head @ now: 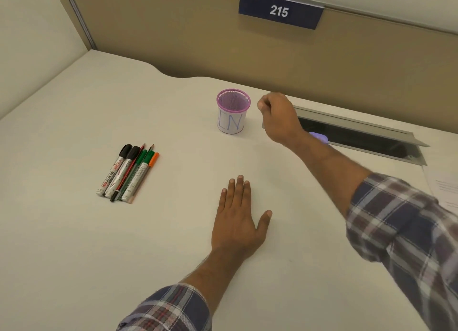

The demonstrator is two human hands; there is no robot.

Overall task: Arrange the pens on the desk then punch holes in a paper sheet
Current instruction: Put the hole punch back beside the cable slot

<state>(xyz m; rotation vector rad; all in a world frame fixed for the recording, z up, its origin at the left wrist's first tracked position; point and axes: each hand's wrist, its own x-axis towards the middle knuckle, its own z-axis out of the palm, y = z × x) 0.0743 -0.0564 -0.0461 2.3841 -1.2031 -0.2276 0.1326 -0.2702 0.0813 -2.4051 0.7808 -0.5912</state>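
The white desk [74,244] fills most of the frame, its far edge curving in a wave against the tan partition [173,33] across the top; wide bare surface lies at lower left and between the two arms. A blue plate marked 215 [280,10] hangs on the partition at upper centre. At right centre a long cable slot [359,137] with a raised grey flap runs along the desk's far edge, and a paper sheet [443,189] shows partly at the right edge of the frame.

The left hand [239,219] lies flat on the desk at lower centre, fingers straight and close together, thumb spread to the right, holding nothing. The right hand [277,117] hangs above the desk at upper centre, just right of the cup, its fingers curled in toward the palm; whether they pinch anything cannot be told. A small lilac object [319,136] peeks out behind its wrist, by the slot's near edge.

The pink mesh pen cup [233,111], wrapped in white paper with blue lettering, stands upright near the far edge. The pens [128,173], markers and pencils side by side and touching, lie in a neat slanted row at centre left, well apart from cup and hands.
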